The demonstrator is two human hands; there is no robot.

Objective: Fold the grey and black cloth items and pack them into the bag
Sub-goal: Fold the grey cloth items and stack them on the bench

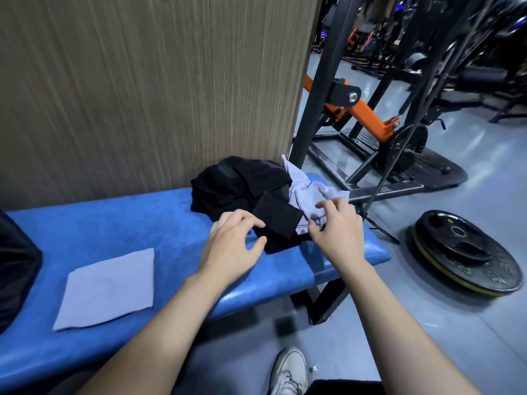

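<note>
Status: one grey cloth (pixel 107 289) lies folded flat on the blue surface (pixel 159 223), toward my left. The bag (pixel 15 269) sits at the far left edge, dark, only partly in view. The unfolded pile lies at the right end of the surface: black cloth (pixel 239 183) heaped against the wall panel (pixel 142 81), a second, crumpled grey cloth (pixel 310 192) just beside it and tangled with it.

My left hand (pixel 231 246) hovers at the black cloth's near edge, fingers loosely curled and spread, holding nothing I can confirm. My right hand (pixel 338 226) is on the crumpled grey cloth, fingers curled; whether they pinch the fabric, I cannot tell.

Judgement: the step in hand is separating one item from the pile. Recommended: take one cloth only, by two corners, lift it free of the other, and lay it flat on bare surface before folding.
</note>
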